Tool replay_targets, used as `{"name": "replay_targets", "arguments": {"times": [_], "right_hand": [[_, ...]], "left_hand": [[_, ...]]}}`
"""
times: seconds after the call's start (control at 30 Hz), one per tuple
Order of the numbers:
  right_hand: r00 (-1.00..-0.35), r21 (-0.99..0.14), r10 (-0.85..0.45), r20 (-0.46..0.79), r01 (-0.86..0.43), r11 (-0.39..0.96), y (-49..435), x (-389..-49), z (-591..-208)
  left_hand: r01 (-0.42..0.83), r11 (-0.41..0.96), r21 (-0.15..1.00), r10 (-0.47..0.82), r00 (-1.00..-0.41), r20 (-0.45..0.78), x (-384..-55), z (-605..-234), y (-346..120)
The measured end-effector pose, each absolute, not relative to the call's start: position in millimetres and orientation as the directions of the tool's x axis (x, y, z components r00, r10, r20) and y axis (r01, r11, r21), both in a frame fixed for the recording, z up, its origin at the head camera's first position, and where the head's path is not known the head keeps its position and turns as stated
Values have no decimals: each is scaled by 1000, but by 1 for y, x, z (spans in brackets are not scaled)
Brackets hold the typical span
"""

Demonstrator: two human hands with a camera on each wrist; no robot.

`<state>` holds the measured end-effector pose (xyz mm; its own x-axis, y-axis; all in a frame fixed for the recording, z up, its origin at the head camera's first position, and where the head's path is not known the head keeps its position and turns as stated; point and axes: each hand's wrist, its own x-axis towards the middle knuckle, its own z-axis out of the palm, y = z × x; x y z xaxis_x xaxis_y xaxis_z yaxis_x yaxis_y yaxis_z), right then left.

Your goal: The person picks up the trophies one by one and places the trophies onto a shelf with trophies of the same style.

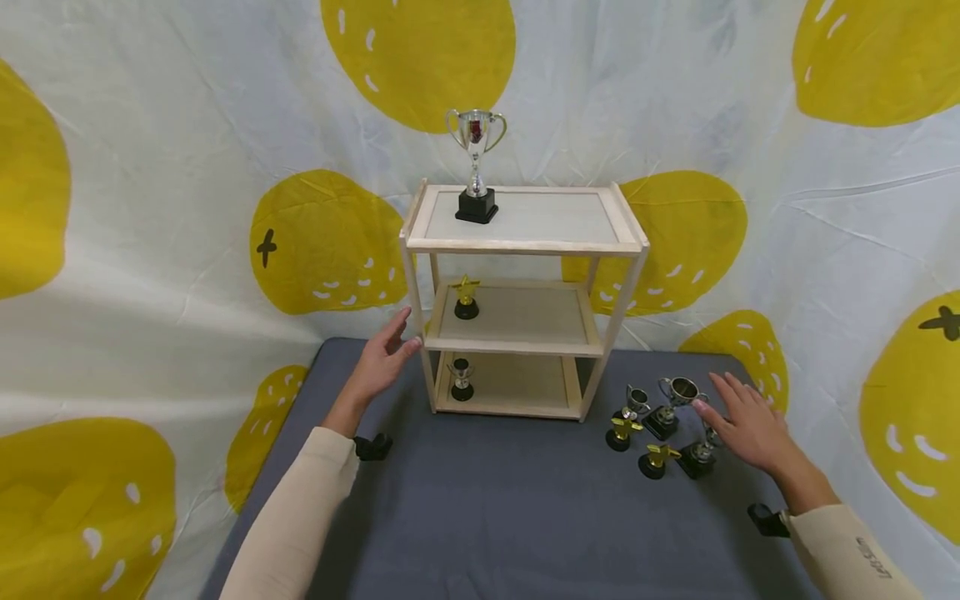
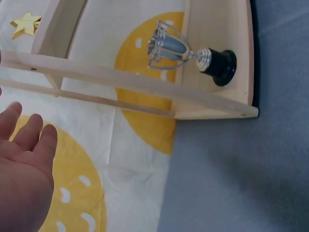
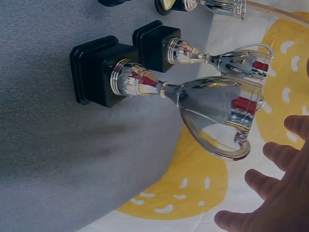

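Observation:
My left hand [image 1: 381,358], fingers loosely extended, is beside the left front post of a small wooden shelf rack [image 1: 517,343] and holds nothing. On the rack, a large silver trophy cup [image 1: 476,158] stands on top. Below it are a gold star trophy [image 1: 466,298] on the middle level and a small silver cup [image 2: 169,47] on the bottom. My right hand [image 1: 753,425] hovers with spread fingers over the right-hand trophies. Closest to it is a silver cup [image 3: 217,106] on a black square base, partly covered by the hand in the head view; I see no grip on it.
Beside that cup stand another square-based silver cup [image 1: 681,392], a small silver cup [image 1: 637,402] and two gold star trophies, one in front [image 1: 660,456] and one behind [image 1: 624,429]. A grey cloth [image 1: 495,508] covers the table. A lemon-print curtain [image 1: 187,208] hangs behind.

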<state>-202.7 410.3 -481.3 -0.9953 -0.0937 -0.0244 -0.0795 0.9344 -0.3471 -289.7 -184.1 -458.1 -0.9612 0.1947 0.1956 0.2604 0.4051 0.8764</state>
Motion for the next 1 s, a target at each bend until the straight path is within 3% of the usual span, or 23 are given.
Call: {"name": "replay_targets", "arguments": {"times": [0.27, 0.53, 1.0], "right_hand": [[-993, -452, -111, 38, -116, 884, 416, -205, -493], [-993, -571, -111, -33, -72, 818, 420, -199, -501], [-990, -615, 4, -140, 90, 783, 421, -191, -511]], "left_hand": [[269, 317, 910, 179, -959, 221, -291, -462, -178], [279, 273, 920, 160, -957, 243, -289, -468, -173], [312, 182, 933, 120, -948, 293, -290, -471, -161]]}}
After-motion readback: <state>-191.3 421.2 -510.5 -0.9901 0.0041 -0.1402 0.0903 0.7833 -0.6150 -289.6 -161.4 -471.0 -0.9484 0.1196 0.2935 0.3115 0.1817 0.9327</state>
